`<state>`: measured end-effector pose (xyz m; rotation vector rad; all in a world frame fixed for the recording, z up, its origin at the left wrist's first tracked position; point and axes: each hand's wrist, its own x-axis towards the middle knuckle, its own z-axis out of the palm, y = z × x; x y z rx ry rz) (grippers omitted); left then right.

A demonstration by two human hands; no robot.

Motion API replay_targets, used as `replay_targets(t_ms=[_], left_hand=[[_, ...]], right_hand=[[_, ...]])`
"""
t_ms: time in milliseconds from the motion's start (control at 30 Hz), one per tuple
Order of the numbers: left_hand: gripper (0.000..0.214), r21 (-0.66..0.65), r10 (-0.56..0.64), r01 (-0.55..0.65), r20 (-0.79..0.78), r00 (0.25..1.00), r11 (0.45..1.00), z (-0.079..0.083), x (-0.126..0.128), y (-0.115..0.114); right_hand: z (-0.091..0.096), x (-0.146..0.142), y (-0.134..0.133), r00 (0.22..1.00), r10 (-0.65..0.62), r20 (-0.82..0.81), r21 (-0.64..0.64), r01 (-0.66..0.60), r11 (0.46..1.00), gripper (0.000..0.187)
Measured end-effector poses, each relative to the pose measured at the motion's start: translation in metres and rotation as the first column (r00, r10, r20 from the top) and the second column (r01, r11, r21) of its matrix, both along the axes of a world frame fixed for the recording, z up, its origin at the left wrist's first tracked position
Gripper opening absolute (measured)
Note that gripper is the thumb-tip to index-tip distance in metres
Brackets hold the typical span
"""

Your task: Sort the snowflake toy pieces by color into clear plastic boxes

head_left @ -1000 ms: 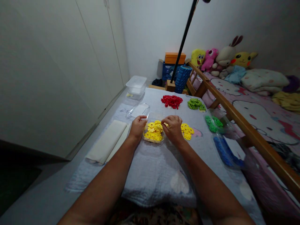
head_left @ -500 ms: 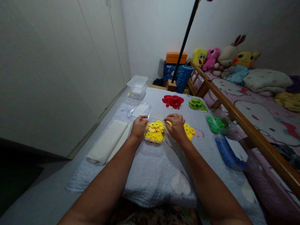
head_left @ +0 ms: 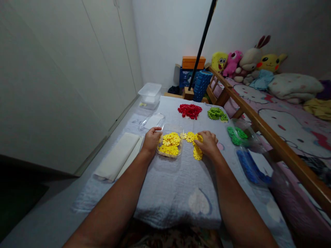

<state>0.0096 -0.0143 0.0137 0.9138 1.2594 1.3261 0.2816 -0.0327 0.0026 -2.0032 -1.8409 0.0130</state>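
Note:
A clear plastic tray (head_left: 179,130) holding several yellow flower-shaped pieces (head_left: 170,144) sits on the grey quilt (head_left: 170,186). My left hand (head_left: 151,140) grips the tray's left edge, fingers curled over the rim. To the right, my right hand (head_left: 208,144) lies over a loose pile of yellow pieces (head_left: 193,144) on the quilt, fingers bent down onto them. Whether it has picked any up is hidden.
Farther back lie a red pile (head_left: 189,111) and a light green pile (head_left: 217,114). Clear trays with green pieces (head_left: 236,135) and blue pieces (head_left: 249,167) stand at the right by the wooden bed rail (head_left: 269,137). An empty tray (head_left: 153,121), folded white cloth (head_left: 117,159) and lidded box (head_left: 150,93) are left.
My right hand has moved from above the tray rightwards and down onto the loose yellow pile. My left hand has stayed on the tray's edge.

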Motion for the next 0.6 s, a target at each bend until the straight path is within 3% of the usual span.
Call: replay_targets(t_ms=[333,500,600], left_hand=[[0.039,0.020,0.004,-0.004,-0.013,1.000,1.000,0.000,0.000,0.000],[0.039,0.015,0.002,-0.002,0.009,1.000,1.000,0.002,0.000,0.000],[0.039,0.012,0.006,-0.006,0.012,1.000,1.000,0.003,0.000,-0.001]], right_hand=[[0.000,-0.004,-0.002,1.000,-0.007,0.028,-0.021,0.008,1.000,0.020],[-0.003,-0.015,-0.002,0.997,0.051,0.056,0.033,-0.053,0.998,0.026],[-0.005,-0.024,0.000,0.993,0.083,0.087,0.049,-0.088,0.995,0.020]])
